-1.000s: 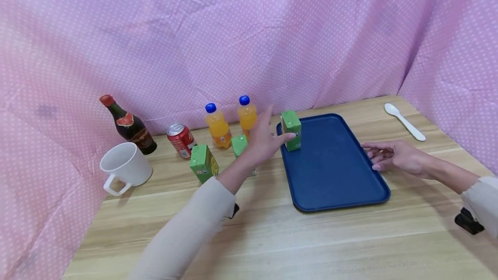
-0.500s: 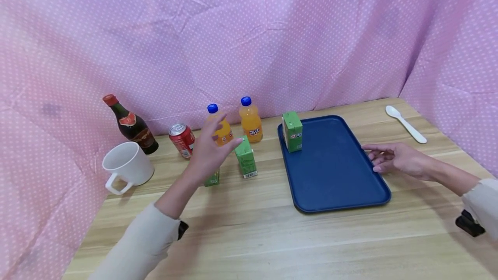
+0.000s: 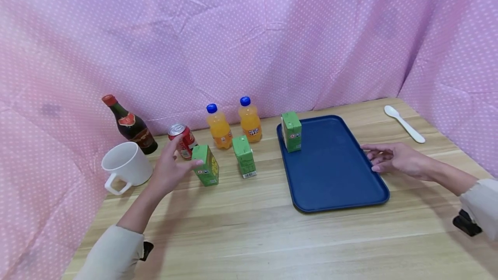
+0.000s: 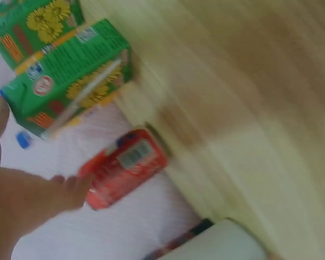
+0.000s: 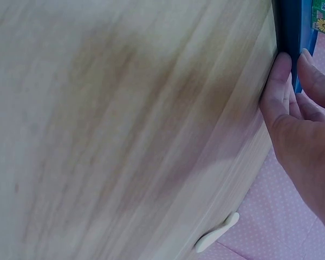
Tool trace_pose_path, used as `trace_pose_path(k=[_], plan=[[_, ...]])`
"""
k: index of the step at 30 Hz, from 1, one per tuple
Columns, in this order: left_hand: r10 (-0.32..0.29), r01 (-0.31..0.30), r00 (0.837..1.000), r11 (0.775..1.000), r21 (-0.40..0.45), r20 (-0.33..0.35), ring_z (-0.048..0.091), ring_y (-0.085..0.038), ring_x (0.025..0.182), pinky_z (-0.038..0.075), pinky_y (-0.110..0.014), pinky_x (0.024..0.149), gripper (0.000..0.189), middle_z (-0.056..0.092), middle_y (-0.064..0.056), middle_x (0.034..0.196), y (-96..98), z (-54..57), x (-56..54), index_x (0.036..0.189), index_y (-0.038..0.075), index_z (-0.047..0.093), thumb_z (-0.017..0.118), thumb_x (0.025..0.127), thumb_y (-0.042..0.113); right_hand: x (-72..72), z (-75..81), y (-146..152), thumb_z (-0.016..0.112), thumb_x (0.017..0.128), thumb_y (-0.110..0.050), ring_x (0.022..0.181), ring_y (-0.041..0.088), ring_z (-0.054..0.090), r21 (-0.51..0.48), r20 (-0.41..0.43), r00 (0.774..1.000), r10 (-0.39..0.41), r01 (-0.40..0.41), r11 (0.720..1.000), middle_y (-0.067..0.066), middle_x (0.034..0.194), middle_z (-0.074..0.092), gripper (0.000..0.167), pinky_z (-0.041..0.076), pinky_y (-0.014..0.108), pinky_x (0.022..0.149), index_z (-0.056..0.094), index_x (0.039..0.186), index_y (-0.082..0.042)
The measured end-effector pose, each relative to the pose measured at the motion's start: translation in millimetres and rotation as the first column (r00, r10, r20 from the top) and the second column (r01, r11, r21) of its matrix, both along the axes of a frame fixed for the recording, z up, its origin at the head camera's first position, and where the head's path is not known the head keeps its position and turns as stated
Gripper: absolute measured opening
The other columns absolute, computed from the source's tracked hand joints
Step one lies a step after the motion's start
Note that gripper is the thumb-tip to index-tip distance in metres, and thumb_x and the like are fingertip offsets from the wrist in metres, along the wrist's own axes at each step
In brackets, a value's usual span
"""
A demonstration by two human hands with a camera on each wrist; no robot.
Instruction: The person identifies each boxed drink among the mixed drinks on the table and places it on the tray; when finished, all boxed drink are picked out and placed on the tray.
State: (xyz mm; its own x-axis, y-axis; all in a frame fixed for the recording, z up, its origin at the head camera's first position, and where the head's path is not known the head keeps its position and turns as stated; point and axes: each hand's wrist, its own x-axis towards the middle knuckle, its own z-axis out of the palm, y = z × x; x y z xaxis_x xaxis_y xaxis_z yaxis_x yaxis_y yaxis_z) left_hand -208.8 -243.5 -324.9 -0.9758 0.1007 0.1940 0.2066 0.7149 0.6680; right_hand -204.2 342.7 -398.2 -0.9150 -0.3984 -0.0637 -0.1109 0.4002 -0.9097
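My left hand [image 3: 171,170] reaches in at the left, thumb and fingers spread and nothing held. Its thumb overlaps the top of the leftmost green drink carton [image 3: 206,165], and its fingers point toward a red soda can [image 3: 183,141]. In the left wrist view the carton [image 4: 70,76] and can [image 4: 124,168] lie just beyond the fingers. A second green carton [image 3: 245,157] stands to the right of the first. A third carton [image 3: 291,131] stands upright on the dark blue tray [image 3: 330,176], at its far left corner. My right hand [image 3: 400,159] holds the tray's right rim between thumb and fingers.
Two orange soda bottles [image 3: 250,120] with blue caps stand behind the cartons. At far left are a white mug [image 3: 130,165] and a dark bottle [image 3: 134,128] with a red cap. A white spoon [image 3: 404,123] lies beyond the tray. Pink dotted cloth [image 3: 249,33] backs the table.
My left hand has moved left and back from near the carton on the tray, past the middle carton, to the leftmost one. The right hand stays at the tray's rim.
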Motion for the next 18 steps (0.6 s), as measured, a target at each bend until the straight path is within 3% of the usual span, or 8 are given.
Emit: trace_pose_path(k=[4,7,13,18], plan=[[-0.084,0.07,0.987,0.992,0.1,0.14,0.035,-0.043,0.133,0.037,-0.058,0.103,0.096,0.036,-0.024,0.147,-8.5,-5.1,-2.7,0.152,0.005,0.018,0.079,0.081,0.028,1.1,-0.1,-1,0.072,0.08,0.004,0.092,0.006,0.06,0.017,0.003,1.0,-0.029,0.029,0.999,0.004,0.105,0.06,0.071,0.056,0.023,0.074,0.034,0.139,0.016],[-0.141,0.114,0.97,0.983,0.141,0.199,0.037,-0.042,0.133,0.038,-0.057,0.103,0.095,0.036,-0.022,0.147,-8.0,-8.6,-4.7,0.153,0.007,0.02,0.079,0.081,0.028,1.4,0.1,-2,0.072,0.08,0.003,0.091,0.005,0.06,0.032,0.005,0.999,-0.045,0.045,0.998,0.004,0.105,0.06,0.071,0.055,0.023,0.074,0.034,0.139,0.016],[-0.213,0.149,0.946,0.955,0.257,0.243,0.038,-0.039,0.133,0.034,-0.055,0.107,0.084,0.043,-0.019,0.141,-5.8,-18.7,-7.8,0.15,0.011,0.028,0.078,0.082,0.021,1.1,0.3,-2,0.074,0.08,0.001,0.091,0.005,0.059,0.063,-0.003,0.999,-0.049,0.049,0.997,0.007,0.106,0.06,0.073,0.055,0.023,0.073,0.034,0.139,0.017],[-0.232,0.145,0.939,0.936,0.322,0.252,0.038,-0.035,0.133,0.032,-0.053,0.109,0.083,0.044,-0.015,0.141,-9.2,-24.5,-10.9,0.149,0.014,0.03,0.078,0.081,0.019,0.6,0.9,-2,0.073,0.079,0.003,0.09,0.006,0.06,0.061,-0.002,0.999,-0.055,0.055,0.997,0.008,0.106,0.059,0.073,0.055,0.023,0.073,0.034,0.139,0.017]])
